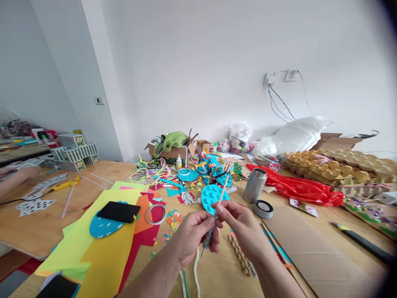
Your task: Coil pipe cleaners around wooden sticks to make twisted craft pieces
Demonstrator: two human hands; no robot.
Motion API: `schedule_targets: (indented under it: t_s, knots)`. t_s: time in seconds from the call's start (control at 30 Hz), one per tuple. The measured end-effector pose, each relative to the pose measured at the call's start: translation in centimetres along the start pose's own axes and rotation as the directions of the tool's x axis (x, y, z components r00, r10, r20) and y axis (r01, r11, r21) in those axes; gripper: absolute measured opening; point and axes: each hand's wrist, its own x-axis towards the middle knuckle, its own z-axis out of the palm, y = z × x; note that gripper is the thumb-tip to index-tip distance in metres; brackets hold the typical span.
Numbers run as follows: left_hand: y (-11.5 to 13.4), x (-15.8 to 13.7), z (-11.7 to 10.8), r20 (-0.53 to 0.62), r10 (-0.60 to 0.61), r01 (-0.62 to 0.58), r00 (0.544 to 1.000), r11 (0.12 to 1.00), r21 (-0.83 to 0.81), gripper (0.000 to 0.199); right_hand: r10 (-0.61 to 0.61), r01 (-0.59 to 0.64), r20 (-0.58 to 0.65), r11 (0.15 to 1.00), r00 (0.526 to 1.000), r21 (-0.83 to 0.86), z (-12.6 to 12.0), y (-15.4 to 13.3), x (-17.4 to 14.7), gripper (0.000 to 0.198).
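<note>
A thin wooden stick (223, 191) slants through both my hands, its upper end pointing up and right. Grey twisted yarn (207, 239) surrounds its lower part. My left hand (198, 231) is closed around the yarn and stick. With thumb and fingers, my right hand (231, 215) pinches the stick just above. White and green yarn strands (196, 271) hang below my left hand. A beige braided yarn piece (238, 252) lies on the table beside my right wrist. Behind my hands rests a blue paper disc (207, 196) with cut pieces on it.
Coloured paper sheets (108, 256) and a black phone-like slab (118, 212) lie left. A steel flask (254, 185), its lid (263, 208), cardboard (313, 248) and a black cutter-like tool (362, 242) are right. Craft scraps fill the back. Another person's hand (26, 176) is far left.
</note>
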Motion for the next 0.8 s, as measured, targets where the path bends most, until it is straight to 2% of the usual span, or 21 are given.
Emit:
schedule_targets:
  t_s: [0.07, 0.2, 0.3, 0.5, 0.6, 0.8]
  knots:
    - [0.02, -0.03, 0.06, -0.009, 0.018, -0.018, 1.000, 0.999, 0.027, 0.033, 0.014, -0.013, 0.035, 0.999, 0.999, -0.033, 0.06, 0.10, -0.02, 0.031]
    - [0.23, -0.16, 0.09, 0.052, -0.010, 0.009, 0.999, 1.000, 0.028, 0.032, -0.011, 0.005, -0.042, 0.991, 0.999, -0.134, -0.01, 0.21, 0.14, 0.036]
    - [0.29, -0.18, 0.08, 0.089, -0.017, 0.012, 0.996, 0.999, 0.049, 0.031, -0.028, 0.018, -0.051, 0.985, 0.998, -0.173, -0.06, 0.08, 0.18, 0.037]
    - [-0.38, 0.18, 0.13, 0.000, 0.086, -0.083, 0.996, 0.960, 0.268, 0.036, -0.150, 0.089, -0.151, 0.933, 0.977, -0.350, 0.54, 0.02, -0.20, 0.039]
    - [-0.45, 0.25, 0.14, -0.024, 0.061, -0.052, 0.998, 0.959, 0.279, 0.037, -0.117, 0.068, -0.136, 0.945, 0.984, -0.320, 0.53, 0.21, -0.06, 0.041]
    - [-0.16, 0.12, -0.10, -0.010, 0.004, -0.001, 1.000, 0.967, 0.255, 0.041, 0.007, -0.013, -0.046, 0.991, 0.999, -0.134, 0.01, 0.43, 0.40, 0.039]
